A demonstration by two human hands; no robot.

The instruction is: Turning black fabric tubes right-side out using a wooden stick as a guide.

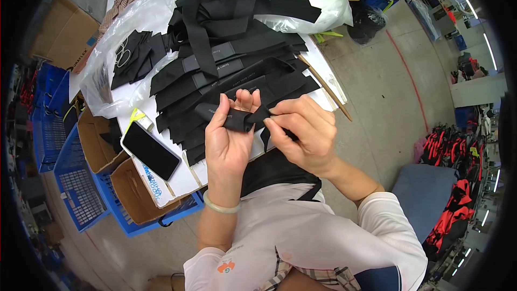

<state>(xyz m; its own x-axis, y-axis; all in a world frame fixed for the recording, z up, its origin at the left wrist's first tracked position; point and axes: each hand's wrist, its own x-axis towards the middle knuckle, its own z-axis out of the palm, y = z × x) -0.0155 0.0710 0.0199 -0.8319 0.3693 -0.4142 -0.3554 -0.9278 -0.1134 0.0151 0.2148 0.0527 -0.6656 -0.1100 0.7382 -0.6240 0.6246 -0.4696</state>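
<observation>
A short black fabric strip (237,122) with a small pale label lies across the palm of my left hand (223,143). The thumb and curled fingers of that hand hold it, and a pale bangle (221,205) circles the wrist. My right hand (308,136) pinches the strip's right part between thumb and fingers, where the cloth looks folded or twisted. Just beyond my hands, overlapping black fabric strips (186,121) are spread on the white table (186,182), some with grey label patches. More strips (202,21) are heaped loosely farther back.
A black-screened phone (151,151) rests at the table's left edge, near a clear plastic bag (102,89). Cardboard boxes (137,191) and blue crates (81,194) stand at the left. A wooden stick (326,87) lies along the right edge, below a white plastic sack (328,5).
</observation>
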